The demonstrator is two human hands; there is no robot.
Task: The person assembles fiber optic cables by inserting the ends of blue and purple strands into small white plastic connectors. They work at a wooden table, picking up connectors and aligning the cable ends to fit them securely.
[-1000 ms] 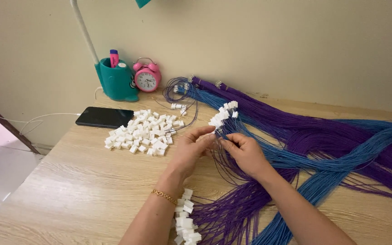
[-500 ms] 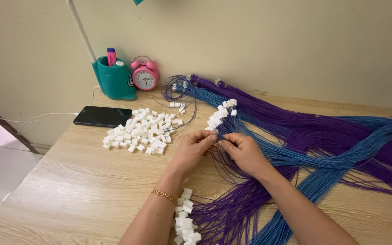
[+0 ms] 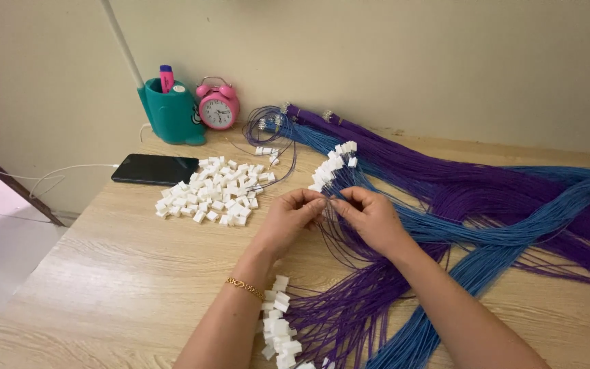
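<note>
At the near edge of the bench (image 3: 104,273) lies a cluster of wired white connectors (image 3: 278,328). Mid-bench, my left hand (image 3: 288,222) and right hand (image 3: 370,219) meet, fingertips pinched closed on thin purple and blue wires (image 3: 445,198). Beyond lie loose white connector housings (image 3: 213,191), a black phone (image 3: 155,169), a teal holder (image 3: 172,113) and pink clock (image 3: 218,107) at the far edge.
</note>
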